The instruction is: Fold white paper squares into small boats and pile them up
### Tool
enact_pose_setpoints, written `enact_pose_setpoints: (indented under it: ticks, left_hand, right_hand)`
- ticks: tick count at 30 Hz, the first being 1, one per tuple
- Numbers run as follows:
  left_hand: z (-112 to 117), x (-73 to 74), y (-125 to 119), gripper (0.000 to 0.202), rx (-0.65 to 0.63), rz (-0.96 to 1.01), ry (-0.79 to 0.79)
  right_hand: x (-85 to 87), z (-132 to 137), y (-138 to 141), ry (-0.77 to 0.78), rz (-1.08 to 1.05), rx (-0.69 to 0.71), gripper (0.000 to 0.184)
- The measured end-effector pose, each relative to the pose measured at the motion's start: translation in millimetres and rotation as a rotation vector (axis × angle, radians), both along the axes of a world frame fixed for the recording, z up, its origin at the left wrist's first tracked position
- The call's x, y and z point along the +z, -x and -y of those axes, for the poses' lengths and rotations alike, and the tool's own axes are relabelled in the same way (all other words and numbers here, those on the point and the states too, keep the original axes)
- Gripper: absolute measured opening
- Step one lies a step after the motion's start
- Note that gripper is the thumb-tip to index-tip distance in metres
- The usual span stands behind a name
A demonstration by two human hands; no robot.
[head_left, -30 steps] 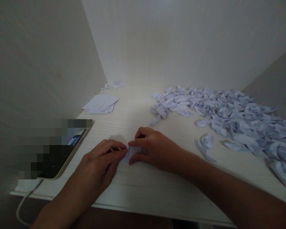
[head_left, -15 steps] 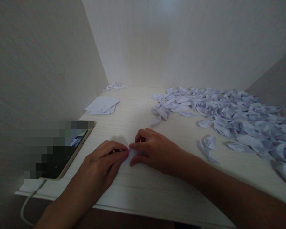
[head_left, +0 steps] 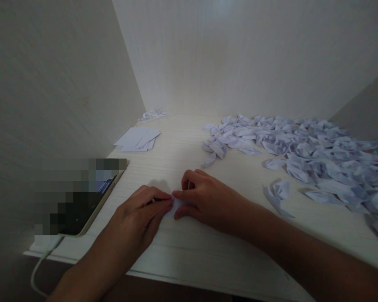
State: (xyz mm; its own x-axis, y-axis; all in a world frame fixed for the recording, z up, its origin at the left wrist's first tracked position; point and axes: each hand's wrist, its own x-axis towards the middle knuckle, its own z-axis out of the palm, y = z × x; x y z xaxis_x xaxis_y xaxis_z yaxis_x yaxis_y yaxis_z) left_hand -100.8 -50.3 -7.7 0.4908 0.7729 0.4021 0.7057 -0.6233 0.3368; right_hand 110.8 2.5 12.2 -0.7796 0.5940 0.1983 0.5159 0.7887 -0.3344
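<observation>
- The fingertips of the left hand (head_left: 140, 214) were pinched together on the left part of a small piece of white paper (head_left: 177, 204), with the thumb tucked low beneath the bent fingers.
- The right hand (head_left: 209, 199) grasped the same paper from the other side, its index finger along the far edge and its thumb along the near one; the remaining fingers curled behind.
- The two index fingertips met or nearly met over the paper, and whether they quite touched could not be told.
- The paper lay between the hands, low over the pale table (head_left: 182, 256), near its front edge; the fingers hid most of its folds.
- To the right of the right hand, a lone folded paper piece (head_left: 277, 196) rested on the tabletop, just apart from the others.
- Beyond it, a broad heap of folded white papers (head_left: 290, 147) spread across the right side toward the back.
- To the left of the left hand lay a phone (head_left: 77, 216), partly blurred by blocks, with a white cable (head_left: 34, 272) hanging over the front edge.
- Farther back on the left sat a loose stack of flat white sheets (head_left: 135, 138).
- Behind that, thin paper scraps (head_left: 154, 113) lay near the back wall (head_left: 220, 63).
</observation>
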Motion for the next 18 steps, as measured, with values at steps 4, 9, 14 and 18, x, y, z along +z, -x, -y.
enact_pose_setpoints:
  ticks: [4, 9, 14, 18]
  left_hand:
    - [2, 1.3, -2, 0.022, -0.002, -0.034, -0.003]
    - [15, 4.3, 8, 0.03, -0.03, -0.129, -0.028]
    - [38, -0.2, 30, 0.037, -0.003, -0.182, -0.092]
    - [42, 2.5, 29, 0.032, 0.017, -0.119, -0.107]
  right_hand:
    - [4.6, 2, 1, -0.032, 0.087, -0.041, 0.028]
    - [6.5, 2, 2, -0.049, 0.135, -0.097, 0.032]
    - [5.3, 0, 1, -0.051, 0.098, -0.074, 0.032]
    - [3.4, -4, -1, -0.044, 0.047, 0.009, 0.031]
